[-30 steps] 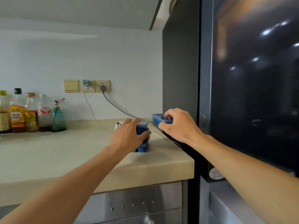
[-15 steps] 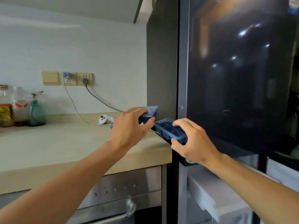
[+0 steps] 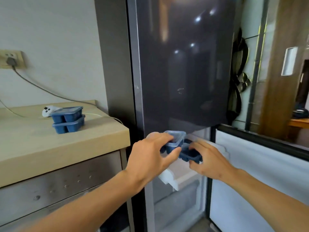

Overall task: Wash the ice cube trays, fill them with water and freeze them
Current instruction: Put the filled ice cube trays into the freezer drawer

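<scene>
**A:** Where are the trays?

**B:** Two are in the hands, just below the middle of the frame, in front of the fridge's lower compartment. The left hand grips a lidded ice cube tray, fingers curled over its clear lid and thumb beneath. The right hand clasps an uncovered ice cube tray, thumb at the near end and fingers over the top.

**A:** Do the two trays touch?

**B:** They sit side by side, the lidded one slightly higher and to the left. I cannot tell whether they touch, or whether the cells hold water.

**A:** What is under them?

**B:** A white freezer drawer, pulled out just below both hands. The lower door stands open at the right of the frame. The dark glossy upper door fills the upper middle.

**A:** And the others?

**B:** Two stacked trays rest on the beige counter at the left middle, one on top of the other. A small white device lies just behind them. A grey cable runs from the wall socket at the far left to the counter's back edge.
</scene>
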